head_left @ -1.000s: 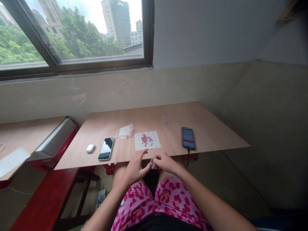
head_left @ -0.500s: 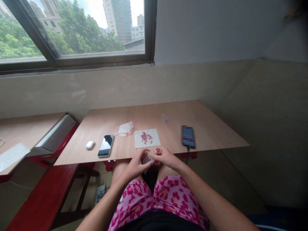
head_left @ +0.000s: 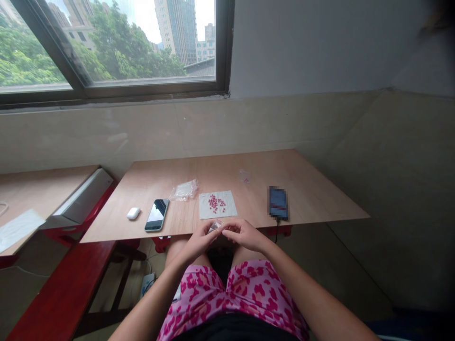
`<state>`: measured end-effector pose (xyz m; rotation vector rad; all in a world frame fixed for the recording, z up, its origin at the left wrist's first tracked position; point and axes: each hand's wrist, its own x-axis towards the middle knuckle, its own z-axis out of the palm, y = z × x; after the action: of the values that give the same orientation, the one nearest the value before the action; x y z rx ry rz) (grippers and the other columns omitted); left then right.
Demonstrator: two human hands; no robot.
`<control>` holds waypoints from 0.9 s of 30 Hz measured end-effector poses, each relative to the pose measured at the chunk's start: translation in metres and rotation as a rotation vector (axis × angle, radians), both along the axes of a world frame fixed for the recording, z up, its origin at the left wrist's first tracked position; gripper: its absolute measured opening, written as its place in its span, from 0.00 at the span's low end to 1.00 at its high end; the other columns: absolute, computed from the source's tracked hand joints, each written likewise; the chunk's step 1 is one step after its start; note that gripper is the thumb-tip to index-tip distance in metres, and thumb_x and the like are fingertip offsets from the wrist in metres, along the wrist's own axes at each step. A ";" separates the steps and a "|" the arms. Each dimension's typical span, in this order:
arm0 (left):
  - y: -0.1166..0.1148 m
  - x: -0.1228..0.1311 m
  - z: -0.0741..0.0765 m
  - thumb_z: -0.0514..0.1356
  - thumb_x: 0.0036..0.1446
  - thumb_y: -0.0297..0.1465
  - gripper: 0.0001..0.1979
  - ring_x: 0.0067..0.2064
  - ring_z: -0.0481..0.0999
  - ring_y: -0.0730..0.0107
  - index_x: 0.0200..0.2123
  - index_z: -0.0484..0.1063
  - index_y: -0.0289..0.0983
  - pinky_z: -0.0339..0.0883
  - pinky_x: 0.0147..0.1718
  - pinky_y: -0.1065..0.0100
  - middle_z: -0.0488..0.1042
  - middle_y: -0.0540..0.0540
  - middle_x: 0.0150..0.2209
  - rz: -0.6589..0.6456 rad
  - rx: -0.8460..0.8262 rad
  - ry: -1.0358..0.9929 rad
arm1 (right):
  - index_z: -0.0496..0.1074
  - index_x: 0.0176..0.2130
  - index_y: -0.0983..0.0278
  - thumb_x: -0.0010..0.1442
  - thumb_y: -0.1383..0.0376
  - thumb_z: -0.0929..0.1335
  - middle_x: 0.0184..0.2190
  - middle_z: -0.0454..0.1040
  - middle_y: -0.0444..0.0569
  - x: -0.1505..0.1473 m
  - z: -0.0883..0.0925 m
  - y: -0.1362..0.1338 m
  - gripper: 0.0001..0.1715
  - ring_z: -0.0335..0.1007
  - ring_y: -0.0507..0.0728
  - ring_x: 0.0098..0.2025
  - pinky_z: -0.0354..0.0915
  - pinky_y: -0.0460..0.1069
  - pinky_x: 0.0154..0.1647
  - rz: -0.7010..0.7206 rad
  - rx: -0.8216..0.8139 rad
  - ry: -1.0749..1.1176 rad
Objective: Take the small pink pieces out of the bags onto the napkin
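Both hands meet at the near edge of the wooden table [head_left: 320, 194], just above my lap. My left hand [head_left: 199, 240] and my right hand [head_left: 243, 234] pinch a small clear plastic bag [head_left: 215, 226] between their fingertips. Just beyond them a white sheet [head_left: 217, 204] lies on the table with several small pink pieces [head_left: 215, 202] heaped on it. A crumpled pile of clear bags [head_left: 184, 190] lies to its left. Another small clear bag [head_left: 244, 176] with something pink in it lies farther back.
A phone with a dark screen [head_left: 157, 214] and a white earbud case [head_left: 133, 213] lie at the left. A second phone [head_left: 277, 202] with a cable sits at the right. A red bench [head_left: 64, 293] stands at lower left, a second table [head_left: 39, 194] beyond it.
My left hand has come in from the table edge to meet the right, and both now hold the small bag slightly higher, at the table's edge.
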<state>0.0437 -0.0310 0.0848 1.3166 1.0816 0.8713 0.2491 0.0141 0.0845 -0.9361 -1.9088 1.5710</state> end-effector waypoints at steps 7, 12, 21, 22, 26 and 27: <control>0.001 0.001 -0.002 0.62 0.63 0.47 0.21 0.43 0.73 0.65 0.49 0.76 0.36 0.65 0.41 0.68 0.77 0.44 0.43 -0.036 -0.011 -0.069 | 0.78 0.35 0.64 0.65 0.54 0.68 0.32 0.76 0.49 -0.002 -0.002 0.000 0.17 0.70 0.54 0.31 0.68 0.47 0.31 -0.055 0.048 0.037; 0.006 0.000 -0.010 0.63 0.62 0.47 0.20 0.42 0.73 0.64 0.46 0.78 0.35 0.65 0.41 0.67 0.77 0.43 0.42 -0.028 0.038 -0.131 | 0.79 0.36 0.64 0.66 0.57 0.68 0.37 0.77 0.50 -0.001 -0.005 -0.001 0.14 0.72 0.54 0.33 0.68 0.47 0.33 -0.083 0.165 0.028; 0.009 -0.006 -0.022 0.63 0.61 0.48 0.21 0.32 0.70 0.70 0.39 0.78 0.34 0.61 0.30 0.70 0.74 0.46 0.32 0.089 0.058 -0.084 | 0.79 0.39 0.63 0.64 0.60 0.68 0.37 0.78 0.50 0.000 -0.002 -0.002 0.11 0.74 0.55 0.33 0.70 0.48 0.33 -0.094 0.113 0.028; 0.010 -0.007 -0.024 0.64 0.61 0.48 0.21 0.31 0.70 0.70 0.39 0.78 0.34 0.61 0.29 0.70 0.74 0.46 0.31 0.099 0.065 -0.080 | 0.78 0.41 0.63 0.64 0.59 0.69 0.36 0.78 0.50 -0.001 -0.002 -0.002 0.11 0.75 0.56 0.34 0.70 0.49 0.33 -0.085 0.078 0.047; 0.015 -0.010 -0.030 0.64 0.59 0.50 0.22 0.30 0.70 0.70 0.40 0.78 0.35 0.61 0.28 0.71 0.73 0.47 0.30 0.167 0.112 -0.044 | 0.72 0.51 0.61 0.62 0.58 0.70 0.41 0.78 0.51 -0.001 -0.015 0.012 0.19 0.77 0.59 0.42 0.73 0.50 0.36 -0.143 -0.036 0.220; 0.017 -0.012 -0.030 0.64 0.59 0.50 0.22 0.30 0.70 0.69 0.41 0.77 0.36 0.62 0.28 0.70 0.73 0.47 0.30 0.191 0.130 -0.022 | 0.71 0.52 0.62 0.62 0.57 0.70 0.43 0.78 0.52 -0.001 -0.022 0.020 0.20 0.77 0.59 0.44 0.73 0.50 0.37 -0.196 -0.037 0.247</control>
<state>0.0313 -0.0136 0.0544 1.3214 1.1627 1.1114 0.2484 0.0339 0.0625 -0.8705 -1.5746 1.5316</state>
